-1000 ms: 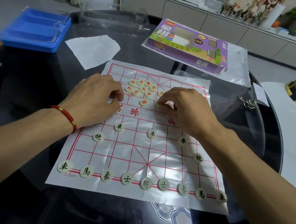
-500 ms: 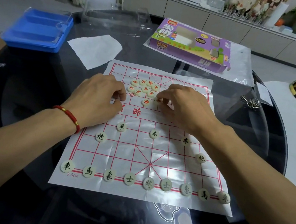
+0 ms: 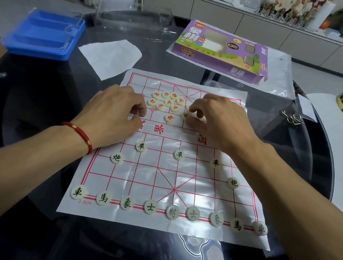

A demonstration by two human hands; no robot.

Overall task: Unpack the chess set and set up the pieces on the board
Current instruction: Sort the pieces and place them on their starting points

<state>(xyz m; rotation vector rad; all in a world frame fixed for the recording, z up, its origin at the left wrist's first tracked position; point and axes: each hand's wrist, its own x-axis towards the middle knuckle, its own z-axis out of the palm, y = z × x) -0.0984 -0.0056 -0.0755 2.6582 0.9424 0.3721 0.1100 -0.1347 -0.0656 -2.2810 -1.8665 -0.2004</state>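
- While the black-lettered pieces (image 3: 172, 212) already stand in their places on the near half of the board (image 3: 180, 185), the red-lettered pieces (image 3: 166, 102) lie in a heap on the far half.
- Right hand (image 3: 222, 119) pinches one red piece (image 3: 185, 115); the left hand (image 3: 114, 111) has curled fingers, and I cannot tell if they hold anything.
- Left to do, I judge: the whole red side.

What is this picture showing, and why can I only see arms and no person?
The camera sits on the person's head and looks down, so you see only their two arms. On the dark glass table lies a thin board for Chinese chess. The black-lettered pieces already stand in rows on the near side. The red-lettered pieces lie in a loose heap on the far side. The left hand, with a red bracelet on its wrist, rests curled beside the heap; whether it holds a piece I cannot tell. The right hand seems to pinch one red piece. Behind are the purple game box and a blue tray.
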